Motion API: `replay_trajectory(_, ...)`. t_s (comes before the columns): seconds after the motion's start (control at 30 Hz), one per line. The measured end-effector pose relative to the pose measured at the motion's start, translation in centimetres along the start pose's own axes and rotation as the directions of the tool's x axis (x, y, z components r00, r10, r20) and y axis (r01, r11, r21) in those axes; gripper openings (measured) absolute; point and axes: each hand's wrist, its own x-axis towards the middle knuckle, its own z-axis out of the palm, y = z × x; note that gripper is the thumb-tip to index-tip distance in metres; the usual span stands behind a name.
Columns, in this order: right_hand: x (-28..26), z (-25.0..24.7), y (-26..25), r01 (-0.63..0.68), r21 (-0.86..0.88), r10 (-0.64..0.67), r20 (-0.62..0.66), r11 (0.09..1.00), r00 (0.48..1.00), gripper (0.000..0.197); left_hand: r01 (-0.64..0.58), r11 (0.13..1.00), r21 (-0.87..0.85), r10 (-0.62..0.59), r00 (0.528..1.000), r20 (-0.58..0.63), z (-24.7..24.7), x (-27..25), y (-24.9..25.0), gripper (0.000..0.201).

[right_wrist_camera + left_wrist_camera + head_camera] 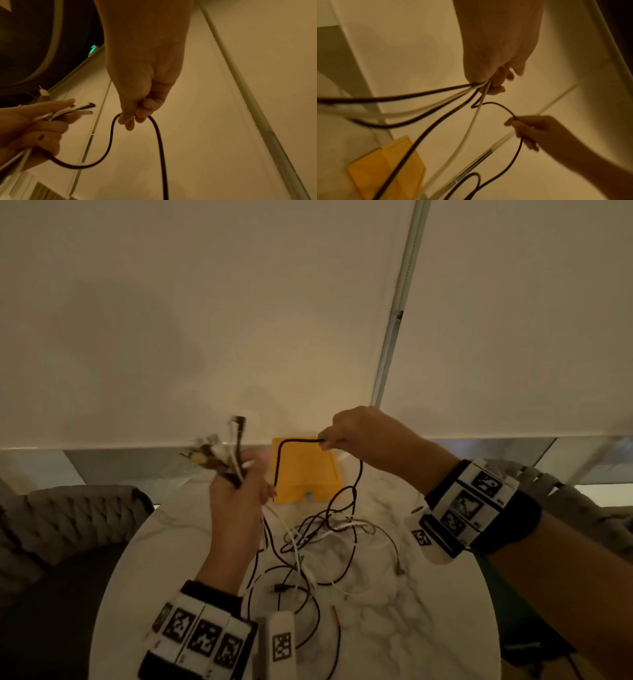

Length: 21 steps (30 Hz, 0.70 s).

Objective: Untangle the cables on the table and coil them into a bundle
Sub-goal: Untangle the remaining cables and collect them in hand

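The left hand (236, 494) was raised above the table (144, 577), its fingers closed in a fist around a bunch of cable ends (219, 453). The plugs, white and dark, stood out above the fist like a small bouquet, and thin round cords, some white and some black, hung out below it. The right hand (359, 436) was held up at about the same height, well apart from the left one. Its thumb and fingertips pinched one black cable (278, 470), a thin, smooth cord. From the pinch this cord ran sideways, bent sharply and went down to the left fist; its other part fell from the right hand to the table.

The rest of the cables (318, 546) lay in a loose tangle of black and white loops on the round table, which had a glossy white top with grey marble veins. A yellow box (308, 470) with a flat lid stood at the far edge of the table, behind the hanging cord. A grey quilted chair (68, 525) stood to the left of the table.
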Motion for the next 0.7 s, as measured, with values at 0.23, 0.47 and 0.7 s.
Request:
replay_trajectory(0.23,-0.4,1.0,-2.0,-0.005,0.158,0.002,0.021,0.987,1.000,0.020,-0.161,0.885,0.437,0.086,0.979,0.185,2.9,-0.8,-2.1,0.009)
replay_trajectory(0.47,-5.6,8.7,-2.6,-0.105,0.743,0.339,-0.170,0.661,0.925,0.050,-0.418,0.699,0.580,0.298,0.908,0.295,3.3,-0.4,-1.7,0.006)
replay_trajectory(0.7,-7.7,18.7,-2.9,-0.473,0.863,0.819,0.138,0.176,0.557,0.037,-0.216,0.754,0.620,0.208,0.974,0.087,-0.4,-0.5,-2.4,0.015)
